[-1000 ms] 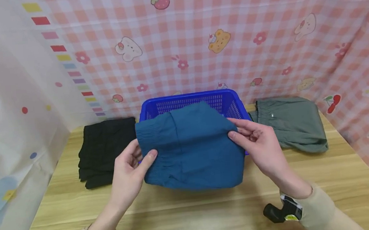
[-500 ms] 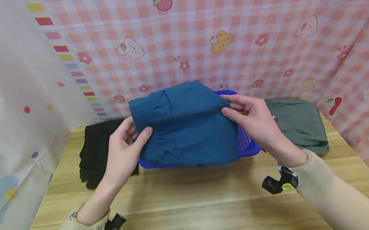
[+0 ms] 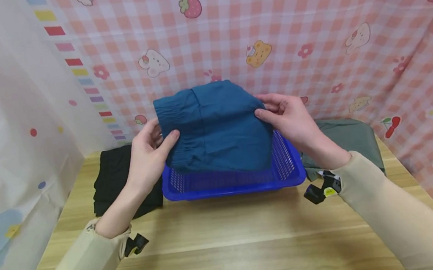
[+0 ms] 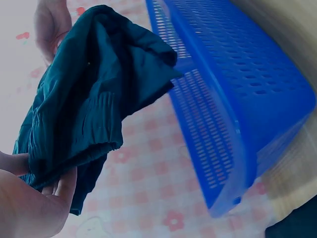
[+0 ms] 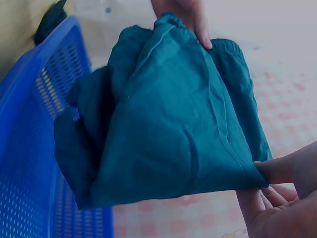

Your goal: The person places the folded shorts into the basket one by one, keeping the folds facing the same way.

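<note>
Folded teal-blue pants (image 3: pixel 231 129) with a gathered elastic waistband hang in the air over a blue plastic basket (image 3: pixel 236 190). My left hand (image 3: pixel 145 157) pinches the waistband end, thumb on top and fingers beneath. At the opposite end, my right hand (image 3: pixel 289 118) pinches the upper corner of the fold between thumb and fingers. In the left wrist view the pants (image 4: pixel 84 99) droop beside the basket wall (image 4: pixel 233 64). The right wrist view shows loose folds of the pants (image 5: pixel 163 129) hanging close to the basket's side (image 5: pixel 29 148).
A folded black garment (image 3: pixel 111 177) lies on the wooden table (image 3: pixel 225 240) left of the basket. Folded grey-green pants (image 3: pixel 350 141) lie to the right, partly behind my right forearm. A pink checked curtain (image 3: pixel 216 37) stands right behind the basket.
Both hands have carried the pants up and away from me, from in front of the basket to over it. The basket's front and inside now show below them.
</note>
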A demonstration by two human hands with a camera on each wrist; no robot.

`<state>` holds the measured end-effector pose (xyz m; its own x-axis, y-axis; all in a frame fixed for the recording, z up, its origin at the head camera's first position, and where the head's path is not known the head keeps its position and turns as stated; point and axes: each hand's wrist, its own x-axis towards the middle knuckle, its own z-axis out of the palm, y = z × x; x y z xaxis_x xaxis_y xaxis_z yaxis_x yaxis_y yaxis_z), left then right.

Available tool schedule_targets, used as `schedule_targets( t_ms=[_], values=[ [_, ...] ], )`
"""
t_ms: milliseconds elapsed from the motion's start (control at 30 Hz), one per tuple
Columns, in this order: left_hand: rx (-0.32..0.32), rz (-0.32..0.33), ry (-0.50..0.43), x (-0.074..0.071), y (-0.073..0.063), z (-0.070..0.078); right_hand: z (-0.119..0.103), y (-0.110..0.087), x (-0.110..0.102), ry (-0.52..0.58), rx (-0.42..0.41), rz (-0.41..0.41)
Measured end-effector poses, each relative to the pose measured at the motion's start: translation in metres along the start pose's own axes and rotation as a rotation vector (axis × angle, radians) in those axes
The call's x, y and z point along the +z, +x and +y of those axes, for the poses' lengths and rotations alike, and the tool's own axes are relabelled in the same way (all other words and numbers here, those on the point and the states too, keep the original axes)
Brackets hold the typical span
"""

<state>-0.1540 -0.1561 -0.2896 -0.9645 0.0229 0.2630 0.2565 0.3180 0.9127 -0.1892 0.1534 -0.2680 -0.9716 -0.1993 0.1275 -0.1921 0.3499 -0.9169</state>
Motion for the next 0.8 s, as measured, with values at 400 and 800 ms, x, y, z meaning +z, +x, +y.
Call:
schedule_targets(
  t_ms=[400,800],
  values=[
    [-0.195,-0.074,0.121,0.007,0.026,-0.021,0.02,0.033,0.0,-0.123,0.137,-0.112],
    [-0.358,-0.269,0.362,0.019,0.037,-0.053,0.054,0.05,0.006,-0.256,0.249,-0.34]
  ],
)
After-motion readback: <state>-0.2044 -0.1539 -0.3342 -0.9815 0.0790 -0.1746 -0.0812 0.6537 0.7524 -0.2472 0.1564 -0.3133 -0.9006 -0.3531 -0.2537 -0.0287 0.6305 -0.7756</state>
